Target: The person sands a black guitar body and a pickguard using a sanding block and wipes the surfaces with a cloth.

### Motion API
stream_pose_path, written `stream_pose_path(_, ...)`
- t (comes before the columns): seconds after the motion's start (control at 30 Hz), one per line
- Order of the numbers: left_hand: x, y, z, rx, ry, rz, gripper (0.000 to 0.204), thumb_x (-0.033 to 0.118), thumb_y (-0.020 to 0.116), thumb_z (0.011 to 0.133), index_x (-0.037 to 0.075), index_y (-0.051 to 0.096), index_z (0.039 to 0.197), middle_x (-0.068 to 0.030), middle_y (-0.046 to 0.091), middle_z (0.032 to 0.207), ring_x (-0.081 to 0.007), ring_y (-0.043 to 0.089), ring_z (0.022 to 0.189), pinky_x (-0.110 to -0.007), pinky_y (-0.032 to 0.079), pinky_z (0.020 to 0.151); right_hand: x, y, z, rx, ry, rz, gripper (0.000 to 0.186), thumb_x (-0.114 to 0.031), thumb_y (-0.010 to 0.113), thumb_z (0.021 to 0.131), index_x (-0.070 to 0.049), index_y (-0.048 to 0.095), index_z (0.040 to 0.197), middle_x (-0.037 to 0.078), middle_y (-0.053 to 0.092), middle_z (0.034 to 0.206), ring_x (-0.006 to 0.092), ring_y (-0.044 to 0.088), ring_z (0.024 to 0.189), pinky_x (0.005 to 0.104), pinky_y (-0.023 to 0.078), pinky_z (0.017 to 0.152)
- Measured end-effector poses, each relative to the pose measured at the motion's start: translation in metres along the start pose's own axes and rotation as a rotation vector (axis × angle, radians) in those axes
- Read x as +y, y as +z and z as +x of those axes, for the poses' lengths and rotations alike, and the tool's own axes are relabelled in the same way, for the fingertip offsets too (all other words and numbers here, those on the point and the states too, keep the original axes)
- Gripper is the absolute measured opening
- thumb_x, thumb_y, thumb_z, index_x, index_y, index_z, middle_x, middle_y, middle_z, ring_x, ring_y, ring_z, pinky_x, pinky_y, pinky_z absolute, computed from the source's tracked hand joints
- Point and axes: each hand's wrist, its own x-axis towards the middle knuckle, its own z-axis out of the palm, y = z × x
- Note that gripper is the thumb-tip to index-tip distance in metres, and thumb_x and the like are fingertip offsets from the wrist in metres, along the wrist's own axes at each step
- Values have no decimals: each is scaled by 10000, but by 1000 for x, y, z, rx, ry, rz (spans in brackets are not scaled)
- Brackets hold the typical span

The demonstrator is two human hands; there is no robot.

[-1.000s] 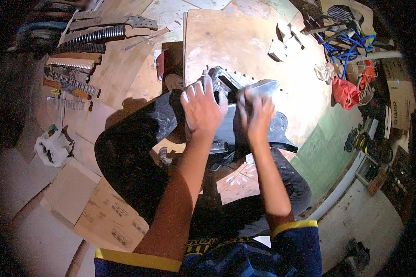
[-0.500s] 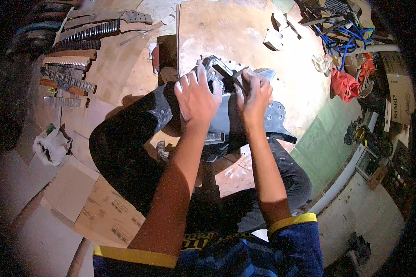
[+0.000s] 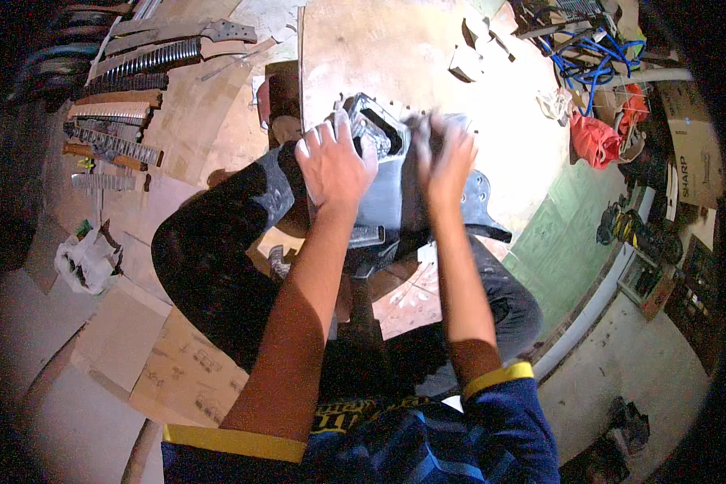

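A dark grey electric guitar body (image 3: 379, 198), with a horn at the right and a large cutout at its far side, rests across my lap. Whitish dust coats parts of it. My left hand (image 3: 335, 165) grips its far left edge beside the cutout, fingers bent over the rim and thumb toward the opening. On the other side of the cutout, my right hand (image 3: 450, 165) is smeared by motion. Its fingers are closed round a small dark grey piece (image 3: 422, 133) against the body; blur hides what kind it is.
Several guitar necks (image 3: 149, 64) lie in a row at the far left. Beyond the body is a pale board (image 3: 363, 48) with curled scraps (image 3: 465, 61) on it. Tangled blue cable (image 3: 597, 68) and a red cloth (image 3: 595, 139) lie far right. A white plastic bag (image 3: 89, 258) and cardboard (image 3: 189, 359) sit at left.
My right hand has shifted slightly right across the guitar body and is now blurred, showing more of the cutout. My left hand keeps its hold. The whole view has drifted slightly left.
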Motion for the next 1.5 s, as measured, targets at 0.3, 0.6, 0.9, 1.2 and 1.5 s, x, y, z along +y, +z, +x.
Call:
stream_pose_path(0.3,-2,4,-1,-32,-1,13,670,449,621,877,87,534,1435,-164,618,1246,-319,555,1204,-516,380,1050,37,-11,36,62,-41,-41,397,-277,746,880,-89,650,1217,193,625,1131,390,559,1076,482,420,951)
stream_pose_path(0.6,-3,5,-2,7,-20,9,715,417,645,855,113,494,1484,-167,627,1222,-330,580,1192,-537,409,1043,29,-27,-81,-189,-107,-48,406,-183,750,822,-85,672,1209,231,580,1188,415,532,1125,547,378,963)
stream_pose_path(0.9,-3,4,-1,8,-6,18,710,436,633,858,108,499,1474,-181,637,1237,-335,576,1209,-533,395,1051,55,-25,-55,-77,-93,-26,357,-198,749,863,-132,667,1204,203,620,1131,396,570,1070,506,423,963)
stream_pose_path(1.2,-2,5,-1,-37,-3,15,683,454,635,859,88,540,1428,-161,613,1258,-321,547,1206,-506,377,1049,55,-10,63,53,-97,-88,385,-252,734,900,-71,640,1227,182,645,1112,388,570,1070,490,431,942)
stream_pose_path(1.5,-6,7,-1,8,-6,35,677,454,619,870,93,533,1437,-157,623,1246,-320,552,1199,-508,382,1042,26,-20,-33,-199,-236,-28,401,-195,764,821,-149,686,1211,207,619,1183,398,567,1083,533,434,920)
